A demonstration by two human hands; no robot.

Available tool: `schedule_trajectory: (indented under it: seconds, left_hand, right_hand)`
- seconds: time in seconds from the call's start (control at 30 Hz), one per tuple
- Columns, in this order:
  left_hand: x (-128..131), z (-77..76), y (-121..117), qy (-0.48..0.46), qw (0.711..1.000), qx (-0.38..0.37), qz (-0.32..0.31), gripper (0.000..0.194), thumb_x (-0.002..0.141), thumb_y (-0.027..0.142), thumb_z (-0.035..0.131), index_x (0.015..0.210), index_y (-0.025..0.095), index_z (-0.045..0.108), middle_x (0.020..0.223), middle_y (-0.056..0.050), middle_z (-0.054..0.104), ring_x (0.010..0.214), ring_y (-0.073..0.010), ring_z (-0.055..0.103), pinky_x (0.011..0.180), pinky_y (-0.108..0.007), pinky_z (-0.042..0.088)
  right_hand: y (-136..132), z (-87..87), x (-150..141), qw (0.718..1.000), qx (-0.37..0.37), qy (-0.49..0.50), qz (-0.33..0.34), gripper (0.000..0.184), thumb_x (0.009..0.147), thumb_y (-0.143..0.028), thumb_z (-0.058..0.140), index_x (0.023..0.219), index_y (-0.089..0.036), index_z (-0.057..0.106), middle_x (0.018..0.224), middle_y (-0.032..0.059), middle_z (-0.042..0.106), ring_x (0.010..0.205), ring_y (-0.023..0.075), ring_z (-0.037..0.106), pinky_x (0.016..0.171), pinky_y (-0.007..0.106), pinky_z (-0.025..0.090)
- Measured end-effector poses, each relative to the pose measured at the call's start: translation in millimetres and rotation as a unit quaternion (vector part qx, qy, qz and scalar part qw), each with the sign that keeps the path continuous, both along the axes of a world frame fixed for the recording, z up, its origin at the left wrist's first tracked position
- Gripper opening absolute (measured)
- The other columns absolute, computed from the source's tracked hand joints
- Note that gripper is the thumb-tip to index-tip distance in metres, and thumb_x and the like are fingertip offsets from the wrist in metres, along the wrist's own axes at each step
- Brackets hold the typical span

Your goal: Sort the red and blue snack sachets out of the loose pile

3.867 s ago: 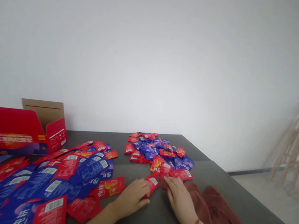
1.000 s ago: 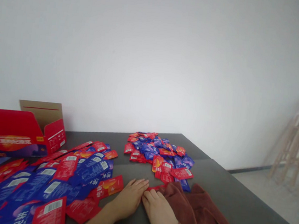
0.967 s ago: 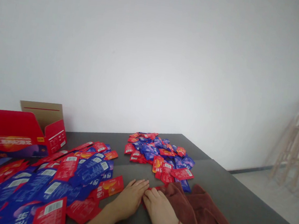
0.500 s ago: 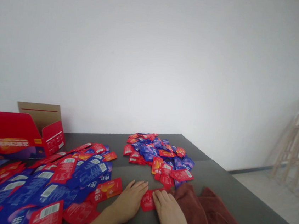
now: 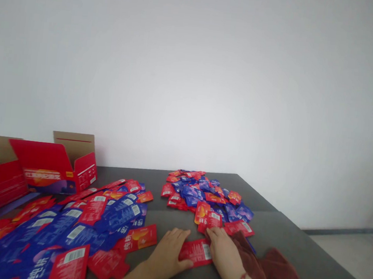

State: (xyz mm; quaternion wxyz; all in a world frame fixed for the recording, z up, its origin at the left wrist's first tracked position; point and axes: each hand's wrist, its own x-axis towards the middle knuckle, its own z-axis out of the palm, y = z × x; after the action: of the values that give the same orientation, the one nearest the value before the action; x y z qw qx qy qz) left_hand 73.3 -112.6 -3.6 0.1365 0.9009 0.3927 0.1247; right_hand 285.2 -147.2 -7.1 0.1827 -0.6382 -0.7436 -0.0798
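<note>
A red sachet with a white barcode lies flat on the dark table between my hands. My left hand is open over its left end, with the thumb spread along the near edge. By its right end, my right hand lies low with fingers stretched forward, close to the red sachets at the near edge of the far pile. A red cord circles my right wrist. Crumpled brown cloth sits beside and partly behind my right forearm.
To the left spreads a large heap of blue and red sachets. Behind it stand open red cardboard boxes with raised flaps. A white wall rises behind the dark table, whose right edge slopes toward me.
The view has turned slightly left. My hands have moved apart, so more of the red sachet and its barcode shows. My left thumb has spread outward; the right fingers now reach farther forward.
</note>
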Motion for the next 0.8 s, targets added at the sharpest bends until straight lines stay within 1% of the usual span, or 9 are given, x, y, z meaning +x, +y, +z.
schedule_trajectory:
  seconds: [0.07,0.1,0.17,0.27,0.4,0.5,0.63,0.73,0.8]
  left_hand:
    - [8,2.1,-2,0.006,0.999,-0.026,0.024,0.073,0.073,0.04,0.068,0.136,0.017,0.041,0.142,-0.014,0.044,0.132,-0.0329,0.037,0.109,-0.046,0.028]
    - [10,3.6,-3,0.007,0.998,-0.043,0.035,0.07,0.071,0.039,0.07,0.132,0.018,0.044,0.138,-0.013,0.049,0.128,-0.0325,0.043,0.105,-0.043,0.033]
    - [10,8.6,-3,0.005,0.995,-0.086,0.058,0.053,0.07,0.036,0.069,0.117,0.021,0.052,0.121,-0.008,0.061,0.11,-0.0286,0.057,0.09,-0.036,0.044]
    - [-5,23.4,6,-0.008,0.992,-0.098,0.083,0.027,0.074,0.03,0.063,0.098,0.024,0.054,0.1,0.0,0.067,0.093,-0.0223,0.063,0.074,-0.028,0.045]
    - [-55,54.7,38,0.002,0.984,0.007,0.177,0.015,0.083,0.029,0.054,0.096,0.023,0.054,0.098,0.0,0.067,0.093,-0.0193,0.063,0.078,-0.024,0.042]
    - [-104,78.9,65,0.024,0.969,0.025,0.243,0.014,0.081,0.024,0.053,0.094,0.019,0.056,0.102,-0.004,0.067,0.097,-0.0221,0.061,0.08,-0.026,0.042]
    - [-160,103.7,79,0.071,0.944,0.034,0.321,0.006,0.078,0.021,0.053,0.075,0.017,0.055,0.077,-0.002,0.065,0.08,-0.0244,0.063,0.072,-0.027,0.042]
    - [-166,111.4,74,0.083,0.931,0.072,0.348,0.01,0.075,0.017,0.055,0.085,0.015,0.058,0.09,-0.007,0.065,0.099,-0.0312,0.058,0.082,-0.034,0.041]
    - [-143,106.9,69,0.075,0.937,0.094,0.327,0.02,0.077,0.016,0.053,0.097,0.015,0.058,0.109,-0.012,0.061,0.116,-0.0332,0.049,0.092,-0.039,0.037]
  right_hand:
    - [-1,1.3,-3,1.0,-0.014,0.004,0.001,0.04,0.082,-0.001,0.039,0.106,-0.017,0.068,0.102,0.0091,0.067,0.097,0.0219,0.059,0.089,0.031,0.044]
    - [-1,1.7,-4,1.0,-0.02,0.003,-0.002,0.04,0.082,0.0,0.04,0.104,-0.017,0.068,0.101,0.0088,0.067,0.097,0.022,0.059,0.088,0.031,0.044]
    - [-4,2.3,-6,0.999,-0.033,-0.008,-0.014,0.038,0.081,-0.001,0.041,0.1,-0.018,0.069,0.1,0.0085,0.067,0.095,0.0223,0.06,0.085,0.031,0.045]
    - [-10,4.1,-6,0.997,-0.057,-0.032,-0.032,0.035,0.081,-0.002,0.042,0.092,-0.018,0.071,0.098,0.01,0.068,0.091,0.0233,0.063,0.079,0.031,0.047]
    - [-19,9.0,-9,0.996,-0.081,-0.033,-0.03,0.03,0.079,-0.003,0.045,0.086,-0.016,0.071,0.097,0.0137,0.068,0.086,0.0241,0.065,0.073,0.031,0.048]
    - [-24,14.8,-15,0.994,-0.103,-0.014,-0.02,0.03,0.077,-0.002,0.046,0.088,-0.015,0.07,0.098,0.0138,0.067,0.086,0.0233,0.066,0.074,0.031,0.048]
    - [-32,26.1,-19,0.991,-0.134,0.016,0.023,0.023,0.078,-0.01,0.053,0.094,-0.015,0.069,0.101,0.0113,0.067,0.089,0.0233,0.065,0.076,0.031,0.047]
    - [-36,37.4,-14,0.988,-0.141,0.038,0.055,0.024,0.076,-0.019,0.059,0.098,-0.017,0.068,0.102,0.0105,0.067,0.096,0.0248,0.063,0.082,0.033,0.046]
    - [-36,45.0,-6,0.987,-0.139,0.047,0.065,0.025,0.075,-0.023,0.061,0.099,-0.018,0.068,0.103,0.01,0.067,0.1,0.0256,0.061,0.085,0.034,0.043]
